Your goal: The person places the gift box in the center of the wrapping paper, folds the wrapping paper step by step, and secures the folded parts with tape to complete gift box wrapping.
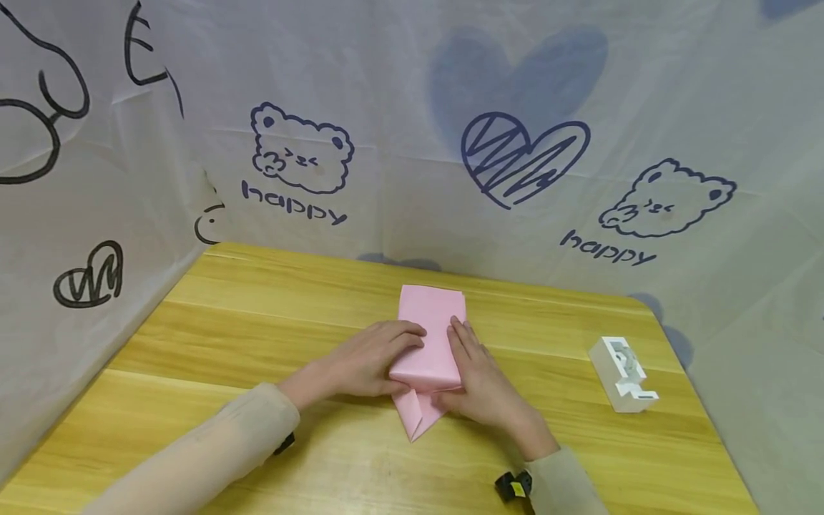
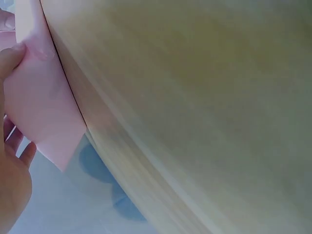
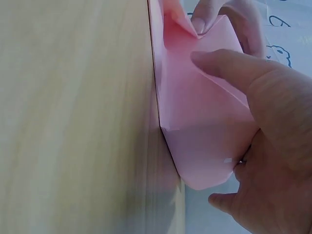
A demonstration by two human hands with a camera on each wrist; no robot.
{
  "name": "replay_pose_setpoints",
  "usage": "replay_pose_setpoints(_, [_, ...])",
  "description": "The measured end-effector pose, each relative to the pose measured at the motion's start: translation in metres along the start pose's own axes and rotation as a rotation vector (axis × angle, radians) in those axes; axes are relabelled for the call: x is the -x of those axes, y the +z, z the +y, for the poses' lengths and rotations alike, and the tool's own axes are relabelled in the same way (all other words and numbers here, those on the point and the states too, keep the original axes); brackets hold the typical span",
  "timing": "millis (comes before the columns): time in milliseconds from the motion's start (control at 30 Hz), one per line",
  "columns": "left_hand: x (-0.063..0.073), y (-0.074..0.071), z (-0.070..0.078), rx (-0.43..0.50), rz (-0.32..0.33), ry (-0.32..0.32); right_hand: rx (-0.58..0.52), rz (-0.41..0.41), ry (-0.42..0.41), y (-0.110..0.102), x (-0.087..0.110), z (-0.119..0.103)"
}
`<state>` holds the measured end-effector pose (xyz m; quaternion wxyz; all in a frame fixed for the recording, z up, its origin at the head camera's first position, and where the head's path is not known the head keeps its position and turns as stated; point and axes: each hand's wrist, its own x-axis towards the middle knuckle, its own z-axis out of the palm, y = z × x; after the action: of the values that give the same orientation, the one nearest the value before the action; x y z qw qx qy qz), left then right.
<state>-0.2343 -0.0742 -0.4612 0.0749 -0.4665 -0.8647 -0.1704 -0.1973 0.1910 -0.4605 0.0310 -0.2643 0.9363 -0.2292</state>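
Note:
A sheet of pink paper (image 1: 433, 350), folded into a long rectangle with a pointed end, lies on the wooden table with its point toward me. From the left, my left hand (image 1: 372, 359) holds it, curled fingertips on top and thumb at the near fold. My right hand (image 1: 481, 386) grips the opposite side, fingers along the right edge and thumb by the pointed flap (image 1: 418, 415). In the right wrist view the paper (image 3: 195, 102) stands partly lifted into a pocket, with the right thumb over its opening. The left wrist view catches the left thumb on the paper (image 2: 44, 92).
A white tape dispenser (image 1: 621, 375) stands near the right side of the wooden table (image 1: 270, 307). Behind and to the left hangs white cloth (image 1: 399, 193) with drawn bears and hearts. A black wrist device (image 1: 513, 486) sits by the right sleeve.

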Motion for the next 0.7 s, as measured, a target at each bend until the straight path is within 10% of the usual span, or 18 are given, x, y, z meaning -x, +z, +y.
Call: replay_pose_setpoints(700, [-0.002,0.000,0.004,-0.016,-0.020,-0.028,0.110,0.163,0.073,0.015,-0.008,-0.018])
